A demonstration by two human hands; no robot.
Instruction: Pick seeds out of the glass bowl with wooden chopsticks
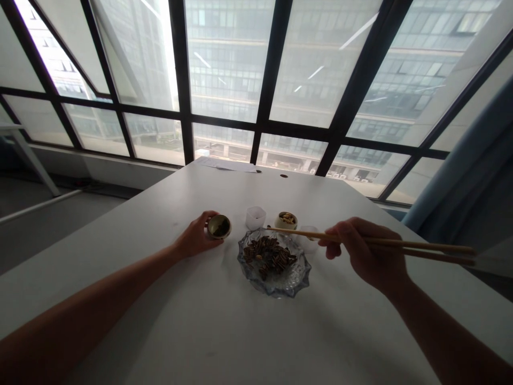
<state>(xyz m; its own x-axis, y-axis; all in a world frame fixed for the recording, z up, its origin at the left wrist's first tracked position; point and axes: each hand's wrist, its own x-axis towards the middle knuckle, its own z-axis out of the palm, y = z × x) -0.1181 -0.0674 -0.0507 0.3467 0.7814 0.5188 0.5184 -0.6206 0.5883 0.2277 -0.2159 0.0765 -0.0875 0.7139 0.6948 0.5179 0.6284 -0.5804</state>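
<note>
In the head view, our left hand point(196, 238) rests on the white table point(224, 331) and is wrapped around the side of a small dark cup point(219, 226), thumb and fingers touching its wall. The cup stands upright just left of a glass dish point(280, 289). The dish lies near the middle of the table and holds a heap of dark seeds point(268, 255).

Our right hand point(363, 254) hovers to the right of the dish, clenched around a pair of wooden chopsticks point(296, 232). The sticks lie almost level, their long ends running off to the right and their tips over the far rim of the dish. We cannot tell whether anything is pinched between the tips.

On the far side of the dish stand a white cup point(255, 217), a cup of pale nuts point(286, 220) and, further right, a clear cup point(309, 243) partly behind the chopsticks. A sheet of paper point(228, 166) lies at the table's far edge under the large window point(228, 69), and a blue curtain point(473, 176) hangs at the right.
</note>
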